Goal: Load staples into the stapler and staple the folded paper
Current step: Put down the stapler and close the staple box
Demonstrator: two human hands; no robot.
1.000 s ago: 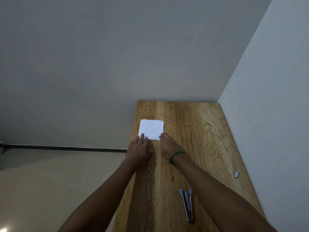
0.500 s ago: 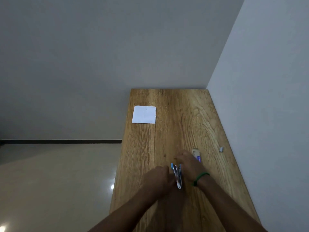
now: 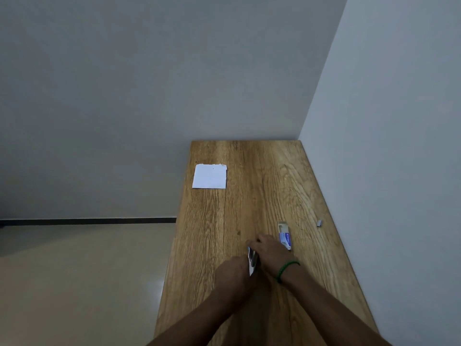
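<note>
Nearest the camera, two bare forearms reach in over a long wooden table (image 3: 287, 183) with strong oak-like grain, set into a corner of pale grey walls (image 3: 149, 71); a beige tiled floor (image 3: 74, 283) lies to its left, with a dark skirting strip along the wall's foot. The left hand (image 3: 233, 272) and the right hand (image 3: 270, 253) meet over a slim metal stapler with blue ends (image 3: 252, 259), which lies between them on the near half of the table. Both hands have their fingers curled in on it, the right from above and the far end, the left from the near side; most of the stapler is hidden, showing only a silvery edge and a blue tip. A green beaded band (image 3: 287, 269) circles the right wrist. Just beyond the right hand lies a small white-and-blue staple box (image 3: 284, 233), open at its far end. Further right, near the wall, sits a tiny grey strip of staples (image 3: 319, 223). Far off, by the left edge, a folded white square of paper (image 3: 210, 176) lies flat.
</note>
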